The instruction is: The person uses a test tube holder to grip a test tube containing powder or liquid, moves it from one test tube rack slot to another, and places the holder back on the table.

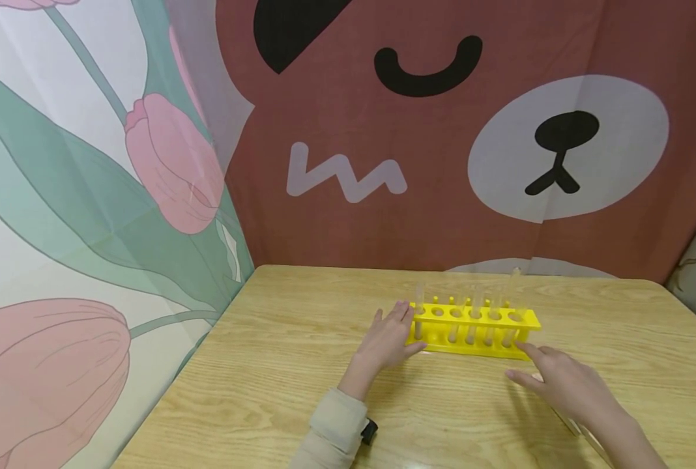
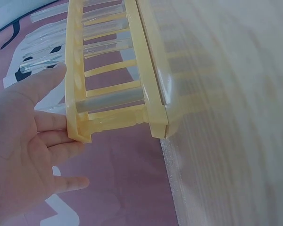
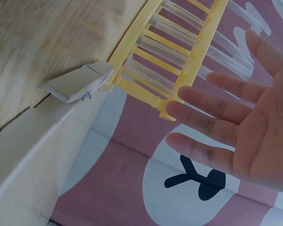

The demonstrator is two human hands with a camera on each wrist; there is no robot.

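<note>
A yellow test tube rack (image 1: 471,352) stands on the table, with several clear test tubes (image 1: 476,303) in its holes. The tube at the right end leans and rises higher than the others. My left hand (image 1: 386,339) touches the rack's left end, its fingers extended in the left wrist view. Just in front of the rack's right end hovers my right hand (image 1: 577,384), fingers spread and holding nothing. Beneath that hand lies a wooden test tube clamp (image 3: 80,82) with a metal spring, partly hidden in the head view.
The wood-grain table (image 1: 266,391) ends at a wall cloth with a brown bear (image 1: 324,228). A cloth with pink tulips (image 1: 172,163) hangs along the left side. Something small and black (image 1: 369,431) shows beside the left sleeve.
</note>
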